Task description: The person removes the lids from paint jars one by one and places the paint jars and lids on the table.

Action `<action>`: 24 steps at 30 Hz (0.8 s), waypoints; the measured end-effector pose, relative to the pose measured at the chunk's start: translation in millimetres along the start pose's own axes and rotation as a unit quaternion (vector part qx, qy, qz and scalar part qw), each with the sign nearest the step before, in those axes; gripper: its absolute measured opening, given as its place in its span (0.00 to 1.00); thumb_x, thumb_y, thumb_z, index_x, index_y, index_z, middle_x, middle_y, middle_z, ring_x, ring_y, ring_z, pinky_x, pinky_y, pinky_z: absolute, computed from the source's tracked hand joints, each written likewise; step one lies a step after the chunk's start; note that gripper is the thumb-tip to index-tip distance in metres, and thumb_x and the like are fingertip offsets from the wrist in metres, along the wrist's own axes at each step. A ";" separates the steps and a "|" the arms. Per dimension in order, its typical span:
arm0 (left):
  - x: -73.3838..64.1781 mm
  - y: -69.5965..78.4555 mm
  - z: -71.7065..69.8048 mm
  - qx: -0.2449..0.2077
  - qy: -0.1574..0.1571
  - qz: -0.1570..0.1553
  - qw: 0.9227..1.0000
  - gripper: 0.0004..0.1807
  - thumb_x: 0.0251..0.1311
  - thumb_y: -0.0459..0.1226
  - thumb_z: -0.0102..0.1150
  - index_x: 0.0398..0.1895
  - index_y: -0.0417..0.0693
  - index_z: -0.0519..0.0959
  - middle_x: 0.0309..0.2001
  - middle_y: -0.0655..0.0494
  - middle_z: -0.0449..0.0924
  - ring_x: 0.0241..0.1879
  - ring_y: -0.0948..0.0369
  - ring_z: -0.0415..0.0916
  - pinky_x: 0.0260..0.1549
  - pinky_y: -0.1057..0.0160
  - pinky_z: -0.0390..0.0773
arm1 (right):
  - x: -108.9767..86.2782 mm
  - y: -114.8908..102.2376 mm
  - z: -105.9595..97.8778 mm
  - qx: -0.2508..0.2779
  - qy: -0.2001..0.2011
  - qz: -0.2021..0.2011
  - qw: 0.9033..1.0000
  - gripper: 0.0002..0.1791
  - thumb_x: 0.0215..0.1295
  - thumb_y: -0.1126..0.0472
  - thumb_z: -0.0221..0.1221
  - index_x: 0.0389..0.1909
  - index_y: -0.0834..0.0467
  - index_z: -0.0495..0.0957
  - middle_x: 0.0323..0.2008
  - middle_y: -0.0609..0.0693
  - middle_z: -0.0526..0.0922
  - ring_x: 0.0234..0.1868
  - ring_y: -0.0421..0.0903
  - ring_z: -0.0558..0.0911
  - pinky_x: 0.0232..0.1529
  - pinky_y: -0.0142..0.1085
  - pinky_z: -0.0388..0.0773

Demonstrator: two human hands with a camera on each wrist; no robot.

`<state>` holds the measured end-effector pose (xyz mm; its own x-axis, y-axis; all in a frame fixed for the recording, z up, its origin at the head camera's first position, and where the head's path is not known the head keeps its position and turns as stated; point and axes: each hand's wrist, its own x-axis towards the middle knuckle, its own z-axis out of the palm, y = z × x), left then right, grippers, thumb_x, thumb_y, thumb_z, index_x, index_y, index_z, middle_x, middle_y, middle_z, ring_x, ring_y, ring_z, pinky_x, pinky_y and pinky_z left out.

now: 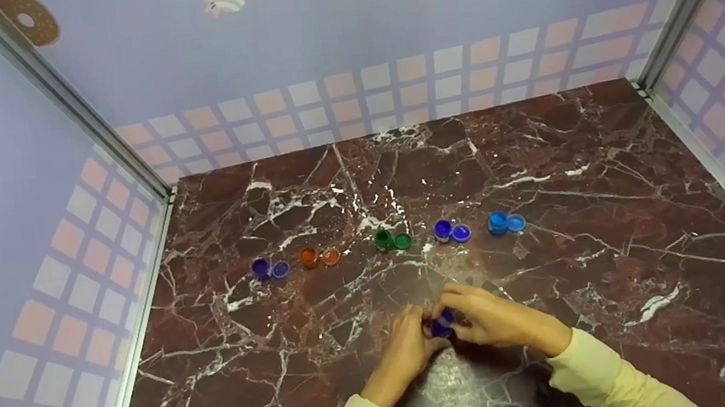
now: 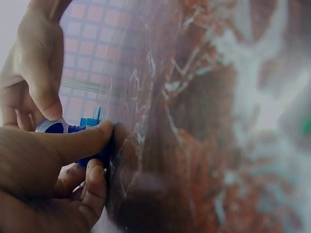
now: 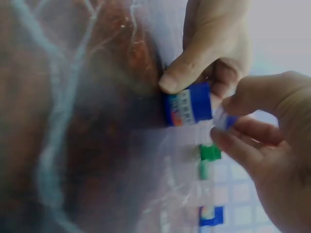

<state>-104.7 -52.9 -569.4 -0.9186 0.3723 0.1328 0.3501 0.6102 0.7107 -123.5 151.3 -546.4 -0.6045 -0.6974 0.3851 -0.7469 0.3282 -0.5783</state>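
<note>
Near the front middle of the table, my left hand [image 1: 407, 347] holds a small dark blue paint jar [image 3: 187, 107] with a printed label. Its thumb and fingers lie on opposite sides of the jar, which stands at the table surface. My right hand [image 1: 494, 316] pinches the jar's lid [image 3: 224, 119] between thumb and fingers. The lid is tipped up off the mouth, at the jar's edge. In the left wrist view the lid [image 2: 51, 126] shows its ridged rim, while the left thumb covers much of the jar. Whether lid and jar are joined is hidden.
Several opened paint jars stand in a row farther back, each with its lid beside it: purple [image 1: 261, 269], orange [image 1: 309, 257], green [image 1: 383, 240], blue [image 1: 443, 230] and light blue [image 1: 498, 223]. Patterned panels [image 1: 365, 31] enclose the marbled table [image 1: 219, 397] at back and sides.
</note>
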 end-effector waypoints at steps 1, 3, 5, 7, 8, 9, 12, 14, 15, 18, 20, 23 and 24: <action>-0.4 0.9 0.3 -0.004 -0.004 -0.006 1.000 0.19 0.46 0.32 0.81 0.37 0.41 0.79 0.32 0.56 0.74 0.37 0.58 0.72 0.41 0.59 0.75 | -3.0 1.5 0.7 0.024 0.018 0.003 1.000 0.22 0.50 0.78 0.65 0.47 0.61 0.79 0.48 0.52 0.82 0.47 0.51 0.83 0.50 0.42 0.83; -1.5 2.9 0.4 -0.008 -0.010 -0.016 1.000 0.19 0.48 0.32 0.80 0.39 0.40 0.79 0.33 0.55 0.74 0.39 0.58 0.71 0.42 0.59 0.75 | -10.1 4.4 2.6 0.072 0.055 0.012 0.996 0.22 0.52 0.78 0.66 0.48 0.61 0.79 0.48 0.54 0.83 0.49 0.52 0.83 0.51 0.46 0.82; -2.4 5.0 0.8 -0.009 -0.010 -0.025 1.000 0.19 0.48 0.31 0.80 0.40 0.40 0.79 0.34 0.55 0.74 0.39 0.57 0.72 0.43 0.58 0.75 | -17.5 6.7 5.0 0.126 0.087 0.027 0.988 0.21 0.54 0.78 0.66 0.49 0.62 0.79 0.48 0.58 0.83 0.49 0.53 0.83 0.51 0.49 0.82; -3.5 7.2 1.8 -0.003 -0.008 -0.036 0.999 0.19 0.49 0.31 0.80 0.41 0.41 0.78 0.35 0.55 0.74 0.40 0.56 0.72 0.43 0.56 0.76 | -24.6 7.4 6.6 0.180 0.111 0.048 0.976 0.20 0.56 0.78 0.66 0.49 0.63 0.79 0.48 0.61 0.83 0.48 0.52 0.82 0.49 0.49 0.82; -4.0 8.1 2.5 0.002 -0.006 -0.039 0.999 0.20 0.49 0.31 0.80 0.41 0.41 0.78 0.35 0.55 0.75 0.41 0.55 0.72 0.44 0.56 0.76 | -27.9 7.7 7.2 0.200 0.120 0.058 0.971 0.19 0.57 0.78 0.66 0.49 0.64 0.79 0.48 0.63 0.82 0.48 0.51 0.82 0.50 0.48 0.82; -4.4 8.9 3.3 0.006 -0.004 -0.042 0.999 0.19 0.49 0.30 0.79 0.41 0.41 0.78 0.36 0.55 0.75 0.40 0.55 0.73 0.44 0.55 0.77 | -30.6 7.3 7.5 0.220 0.126 0.068 0.965 0.18 0.58 0.78 0.66 0.50 0.65 0.78 0.48 0.64 0.82 0.49 0.50 0.82 0.49 0.46 0.82; -5.1 10.9 5.6 0.012 0.001 -0.046 0.999 0.20 0.49 0.30 0.79 0.42 0.40 0.78 0.38 0.54 0.75 0.41 0.55 0.73 0.45 0.54 0.77 | -36.7 6.5 7.7 0.293 0.137 0.097 0.941 0.17 0.60 0.78 0.65 0.50 0.69 0.77 0.50 0.69 0.79 0.50 0.48 0.81 0.52 0.41 0.81; -5.3 12.5 6.3 0.011 0.003 -0.047 0.999 0.20 0.49 0.30 0.79 0.42 0.40 0.78 0.39 0.54 0.74 0.41 0.54 0.74 0.45 0.53 0.77 | -39.6 6.1 7.7 0.336 0.139 0.110 0.925 0.17 0.61 0.78 0.64 0.50 0.73 0.75 0.51 0.72 0.77 0.51 0.46 0.81 0.54 0.38 0.81; -5.4 13.2 6.4 0.009 0.002 -0.049 0.999 0.20 0.49 0.30 0.79 0.42 0.39 0.78 0.40 0.54 0.74 0.41 0.54 0.73 0.46 0.53 0.77 | -40.8 5.9 7.8 0.358 0.139 0.116 0.916 0.17 0.61 0.78 0.63 0.50 0.74 0.74 0.51 0.73 0.75 0.51 0.46 0.81 0.54 0.37 0.81; -5.8 15.2 6.0 0.007 0.002 -0.050 0.999 0.20 0.48 0.31 0.79 0.42 0.38 0.78 0.40 0.53 0.73 0.43 0.52 0.73 0.48 0.51 0.77 | -45.1 5.0 7.8 0.399 0.134 0.133 0.897 0.19 0.61 0.78 0.62 0.51 0.78 0.70 0.52 0.75 0.73 0.52 0.44 0.81 0.55 0.36 0.81; -6.1 15.8 5.8 0.009 0.002 -0.047 0.999 0.20 0.49 0.32 0.79 0.42 0.38 0.78 0.40 0.53 0.73 0.43 0.52 0.74 0.48 0.52 0.77 | -48.3 4.4 7.6 0.409 0.129 0.143 0.892 0.21 0.61 0.79 0.62 0.53 0.80 0.68 0.53 0.76 0.72 0.51 0.44 0.81 0.55 0.35 0.80; -6.4 15.5 5.8 0.011 0.010 -0.035 0.999 0.19 0.50 0.31 0.79 0.42 0.36 0.79 0.40 0.52 0.74 0.41 0.54 0.74 0.46 0.54 0.78 | -53.1 3.4 6.0 0.409 0.119 0.153 0.892 0.23 0.62 0.79 0.61 0.56 0.82 0.67 0.54 0.79 0.70 0.51 0.45 0.82 0.55 0.34 0.80; -6.5 15.2 5.7 0.011 0.013 -0.033 0.999 0.19 0.50 0.31 0.78 0.43 0.36 0.79 0.39 0.51 0.74 0.41 0.55 0.74 0.45 0.55 0.78 | -54.5 3.0 5.1 0.406 0.115 0.155 0.893 0.24 0.63 0.79 0.61 0.58 0.83 0.67 0.55 0.81 0.69 0.52 0.46 0.82 0.55 0.34 0.80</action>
<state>-92.4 -42.0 -563.5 -0.9442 0.3122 0.1051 0.2925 0.6478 0.7034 -91.3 187.0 -572.8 -0.8583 -0.4727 0.1997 -0.1430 -0.1535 -0.9778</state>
